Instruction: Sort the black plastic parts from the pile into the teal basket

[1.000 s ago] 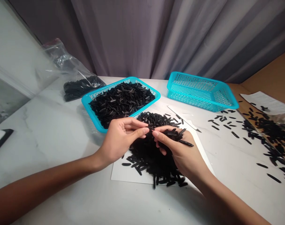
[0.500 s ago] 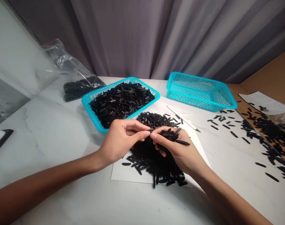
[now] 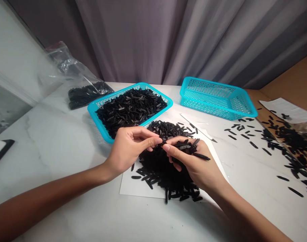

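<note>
My left hand (image 3: 129,148) and my right hand (image 3: 194,161) meet over a heap of small black plastic pieces (image 3: 166,168) lying on a white sheet (image 3: 133,186). The left thumb and fingers pinch one black piece (image 3: 163,141) at the point where both hands touch. My right hand is closed round a bundle of the same black pieces (image 3: 191,149), whose ends stick out to the right. Just behind the hands stands a turquoise basket (image 3: 98,107) filled with black pieces.
A second turquoise basket (image 3: 214,97) lies at the back right. Loose black pieces (image 3: 290,141) are scattered over the right side of the marble table, near a paper sheet (image 3: 287,109). A clear plastic bag (image 3: 77,84) with black pieces sits at the back left.
The hands have stayed over the heap with only small finger shifts; the bundle in my right hand has turned slightly.
</note>
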`<state>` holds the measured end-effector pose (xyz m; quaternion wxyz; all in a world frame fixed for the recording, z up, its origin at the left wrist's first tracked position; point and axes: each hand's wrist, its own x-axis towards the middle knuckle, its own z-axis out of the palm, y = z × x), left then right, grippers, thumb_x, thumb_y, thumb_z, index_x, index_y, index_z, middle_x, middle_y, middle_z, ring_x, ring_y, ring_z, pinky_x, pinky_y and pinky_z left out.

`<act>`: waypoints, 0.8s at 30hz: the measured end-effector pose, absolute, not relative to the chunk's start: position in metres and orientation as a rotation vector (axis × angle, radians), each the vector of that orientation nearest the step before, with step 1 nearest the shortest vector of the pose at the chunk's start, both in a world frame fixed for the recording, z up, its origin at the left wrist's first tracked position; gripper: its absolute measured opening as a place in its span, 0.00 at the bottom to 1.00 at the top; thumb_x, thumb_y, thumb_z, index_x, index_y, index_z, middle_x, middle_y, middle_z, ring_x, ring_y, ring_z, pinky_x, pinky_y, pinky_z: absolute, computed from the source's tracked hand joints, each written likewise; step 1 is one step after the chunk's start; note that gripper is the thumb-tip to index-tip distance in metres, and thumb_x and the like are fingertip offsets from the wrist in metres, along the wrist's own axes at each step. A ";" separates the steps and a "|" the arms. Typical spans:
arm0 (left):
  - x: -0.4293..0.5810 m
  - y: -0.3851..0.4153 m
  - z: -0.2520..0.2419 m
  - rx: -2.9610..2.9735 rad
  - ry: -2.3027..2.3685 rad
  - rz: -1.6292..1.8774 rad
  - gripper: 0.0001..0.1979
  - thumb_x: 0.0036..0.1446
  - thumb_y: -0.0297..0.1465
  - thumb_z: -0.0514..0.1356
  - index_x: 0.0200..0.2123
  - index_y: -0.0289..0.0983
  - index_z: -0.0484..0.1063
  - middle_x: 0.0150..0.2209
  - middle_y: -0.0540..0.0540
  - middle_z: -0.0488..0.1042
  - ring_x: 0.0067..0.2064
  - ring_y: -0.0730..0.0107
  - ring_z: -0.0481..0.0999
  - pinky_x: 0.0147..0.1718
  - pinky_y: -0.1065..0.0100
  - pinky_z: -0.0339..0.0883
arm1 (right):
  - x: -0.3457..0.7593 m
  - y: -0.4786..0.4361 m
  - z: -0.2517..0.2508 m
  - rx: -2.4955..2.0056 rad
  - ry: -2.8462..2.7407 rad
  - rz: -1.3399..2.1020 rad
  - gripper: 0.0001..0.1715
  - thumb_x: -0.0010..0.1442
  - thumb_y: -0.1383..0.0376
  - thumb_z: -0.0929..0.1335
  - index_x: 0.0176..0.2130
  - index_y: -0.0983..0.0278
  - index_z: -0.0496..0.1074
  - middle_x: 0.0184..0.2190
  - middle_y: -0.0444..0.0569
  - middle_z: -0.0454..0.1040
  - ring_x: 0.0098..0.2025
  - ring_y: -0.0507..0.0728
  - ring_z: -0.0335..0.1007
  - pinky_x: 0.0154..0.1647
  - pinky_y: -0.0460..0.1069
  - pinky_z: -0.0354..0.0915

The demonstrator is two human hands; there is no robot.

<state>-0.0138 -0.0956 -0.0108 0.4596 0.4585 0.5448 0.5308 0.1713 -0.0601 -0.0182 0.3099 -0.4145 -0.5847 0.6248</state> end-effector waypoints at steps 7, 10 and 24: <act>-0.013 -0.097 -0.014 1.076 1.297 1.294 0.09 0.43 0.26 0.75 0.31 0.36 0.82 0.27 0.51 0.81 0.26 0.78 0.77 0.26 0.82 0.72 | 0.170 -0.062 -0.016 -1.123 -1.562 1.656 0.08 0.56 0.60 0.76 0.32 0.62 0.78 0.21 0.41 0.71 0.18 0.48 0.62 0.18 0.43 0.55; -0.013 -0.098 -0.013 1.025 1.300 1.276 0.14 0.41 0.24 0.76 0.34 0.37 0.81 0.29 0.52 0.82 0.30 0.76 0.80 0.31 0.82 0.74 | 0.171 -0.062 -0.020 -1.124 -1.534 1.652 0.07 0.56 0.60 0.76 0.33 0.62 0.79 0.21 0.41 0.71 0.19 0.48 0.62 0.18 0.43 0.56; -0.012 -0.098 -0.013 1.208 1.297 1.190 0.09 0.61 0.28 0.64 0.44 0.35 0.80 0.36 0.48 0.81 0.34 0.76 0.80 0.36 0.77 0.77 | 0.173 -0.058 -0.021 -1.126 -1.458 1.535 0.08 0.57 0.60 0.75 0.33 0.62 0.77 0.22 0.42 0.71 0.20 0.49 0.63 0.19 0.44 0.59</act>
